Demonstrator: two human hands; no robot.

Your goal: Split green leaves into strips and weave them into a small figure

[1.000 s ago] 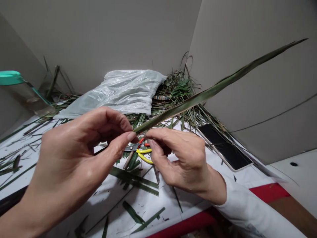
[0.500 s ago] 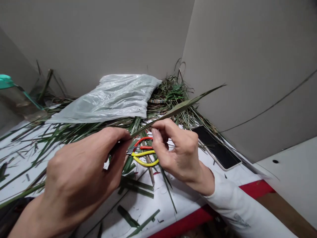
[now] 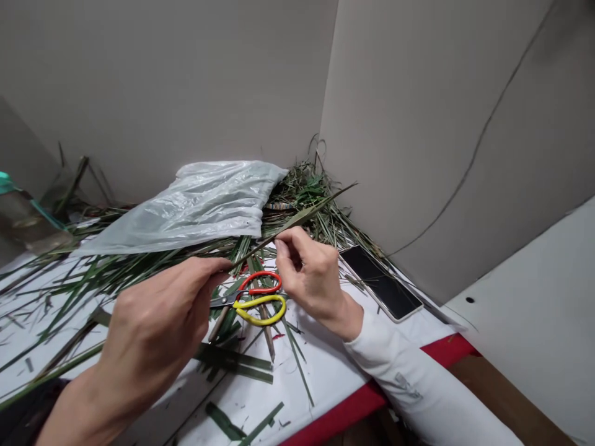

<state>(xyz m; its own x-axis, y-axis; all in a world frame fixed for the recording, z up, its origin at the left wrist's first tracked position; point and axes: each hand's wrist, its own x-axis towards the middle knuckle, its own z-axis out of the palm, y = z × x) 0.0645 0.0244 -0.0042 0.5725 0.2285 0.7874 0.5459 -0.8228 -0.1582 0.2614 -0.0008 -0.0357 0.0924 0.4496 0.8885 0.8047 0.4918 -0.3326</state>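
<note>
A long, narrow green leaf slants up to the right above the table, its tip pointing toward the corner of the walls. My left hand pinches its lower end between thumb and fingers. Farther along the same leaf, my right hand has thumb and forefinger closed at its edge. Below and between the hands lie scissors with one red and one yellow handle loop; their blades run partly behind my left hand. Cut leaf pieces lie on the white sheet under my hands.
A crumpled white plastic bag covers part of a heap of leaf strips along the back wall. A phone lies at the right. A clear bottle with a teal lid stands at the far left. Red cloth edges the table.
The view has shifted, so the table things appear farther left and lower. Both hands still hold the leaf, and more of the scissors shows between them.
</note>
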